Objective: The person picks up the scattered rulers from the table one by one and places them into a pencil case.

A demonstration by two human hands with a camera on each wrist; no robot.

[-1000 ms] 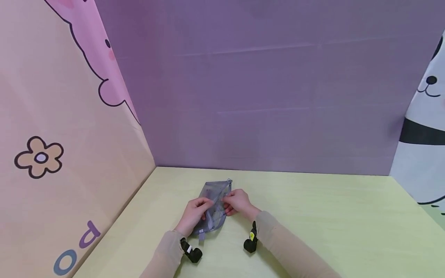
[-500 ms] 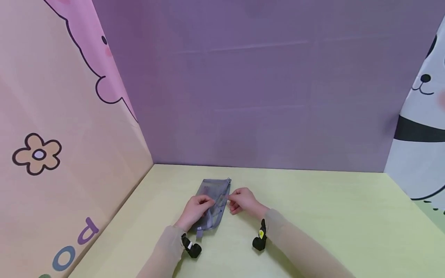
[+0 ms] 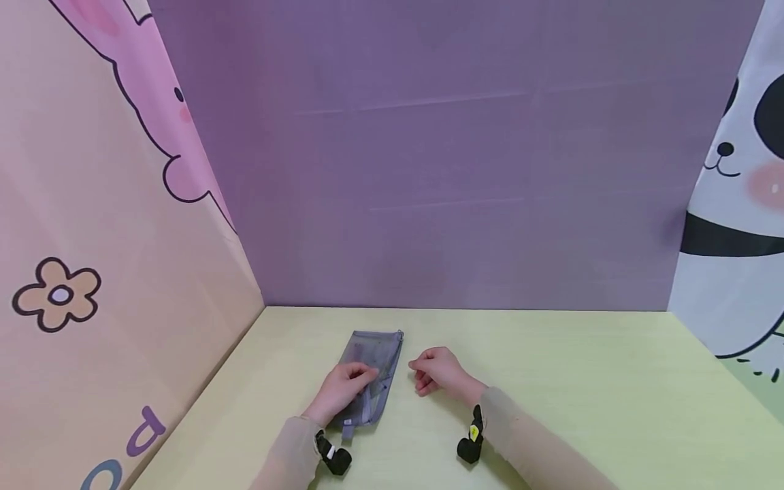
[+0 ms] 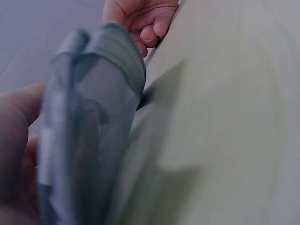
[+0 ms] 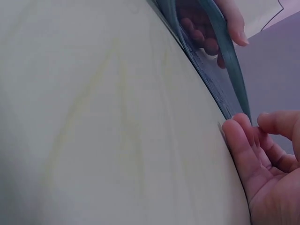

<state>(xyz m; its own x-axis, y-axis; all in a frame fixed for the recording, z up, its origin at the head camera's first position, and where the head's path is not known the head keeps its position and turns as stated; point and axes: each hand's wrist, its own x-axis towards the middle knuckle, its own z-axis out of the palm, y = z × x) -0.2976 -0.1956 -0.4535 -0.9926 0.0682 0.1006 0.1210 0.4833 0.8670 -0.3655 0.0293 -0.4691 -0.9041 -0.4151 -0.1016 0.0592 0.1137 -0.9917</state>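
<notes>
A grey-violet see-through mesh zip pouch (image 3: 384, 374) lies slanted on the table left of centre. My left hand (image 3: 346, 388) covers its left side and pinches it between thumb and fingers. In the right wrist view, the left fingers show through the mesh and the pouch mouth (image 5: 233, 65) gapes. Close in the left wrist view, the pouch (image 4: 101, 117) stands raised along its near side, slightly blurred. To the right of the pouch, apart from it, my right hand (image 3: 444, 373) hovers with loosely curled fingers; no object shows between them.
A pale yellow table (image 3: 551, 381) spreads to the right. A purple backdrop (image 3: 429, 170) rises behind it. A pink printed panel (image 3: 135, 238) stands at the left and a panda print (image 3: 729, 272) at the right. Each wrist wears a black camera (image 3: 469, 449).
My right hand has left the pouch's right edge and moved to the right. The pouch lies flatter in the head view, with my left hand still gripping it. The head view has shifted slightly.
</notes>
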